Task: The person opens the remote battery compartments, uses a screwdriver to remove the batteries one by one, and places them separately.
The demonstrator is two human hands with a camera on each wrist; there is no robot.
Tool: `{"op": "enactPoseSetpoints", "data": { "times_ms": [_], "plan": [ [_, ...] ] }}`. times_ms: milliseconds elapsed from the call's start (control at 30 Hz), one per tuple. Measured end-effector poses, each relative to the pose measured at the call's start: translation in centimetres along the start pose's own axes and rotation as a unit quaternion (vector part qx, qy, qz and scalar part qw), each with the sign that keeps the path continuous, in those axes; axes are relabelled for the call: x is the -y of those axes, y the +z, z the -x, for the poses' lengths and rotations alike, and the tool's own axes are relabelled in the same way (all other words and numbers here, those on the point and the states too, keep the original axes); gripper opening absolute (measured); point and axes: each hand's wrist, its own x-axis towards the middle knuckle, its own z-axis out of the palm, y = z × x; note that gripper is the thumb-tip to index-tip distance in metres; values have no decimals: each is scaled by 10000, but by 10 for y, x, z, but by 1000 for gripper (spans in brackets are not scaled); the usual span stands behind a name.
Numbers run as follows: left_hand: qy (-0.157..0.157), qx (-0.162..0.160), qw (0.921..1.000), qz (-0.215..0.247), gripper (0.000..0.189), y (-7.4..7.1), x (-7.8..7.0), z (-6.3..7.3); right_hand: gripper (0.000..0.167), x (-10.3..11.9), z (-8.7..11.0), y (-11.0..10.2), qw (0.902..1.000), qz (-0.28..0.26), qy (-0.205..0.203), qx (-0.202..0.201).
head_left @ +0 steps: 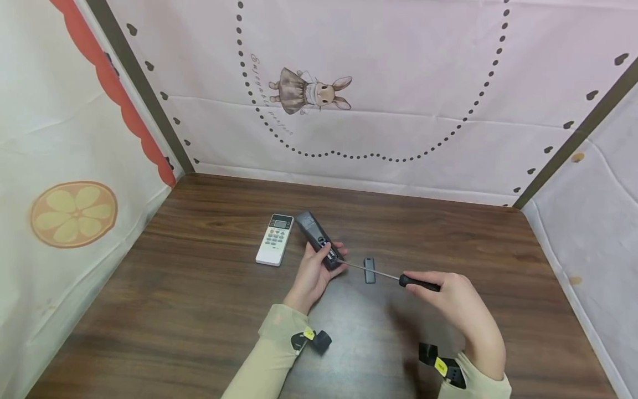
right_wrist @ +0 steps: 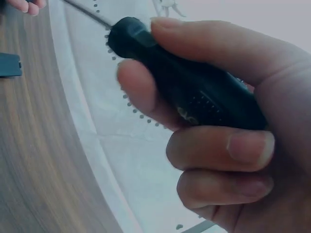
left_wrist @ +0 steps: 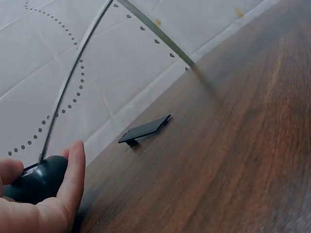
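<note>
The left hand [head_left: 311, 277] holds the black remote [head_left: 314, 230], the right hand [head_left: 451, 291] grips the screwdriver [right_wrist: 182, 77]; gentle, steady pressure should work best.

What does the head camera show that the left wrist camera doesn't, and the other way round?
Only the head view shows the white remote, the right grip, the screwdriver's black handle and the rabbit print. Only the left wrist view shows the tab beneath the small dark cover. Both show the left grip holding the dark remote, the screwdriver's shaft, that cover and the wooden table.
</note>
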Motion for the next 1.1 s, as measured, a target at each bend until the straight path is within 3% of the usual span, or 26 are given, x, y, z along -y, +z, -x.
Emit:
{"op": "enactPoseSetpoints", "data": {
  "times_ms": [167,333,600,1100],
  "plan": [
    [-24,9,9998,-182,49,0,0,-1,34,7,2,-2,9998,164,-124,31],
    [21,24,9996,-276,48,0,1,-1,27,19,4,-2,9977,484,-385,-267],
    [85,13,9996,-273,45,3,1,-2,25,36,6,-1,9934,957,-460,-441],
    [128,-16,9988,-472,46,3,0,-2,26,36,6,2,9888,1274,-447,-639]
  ]
}}
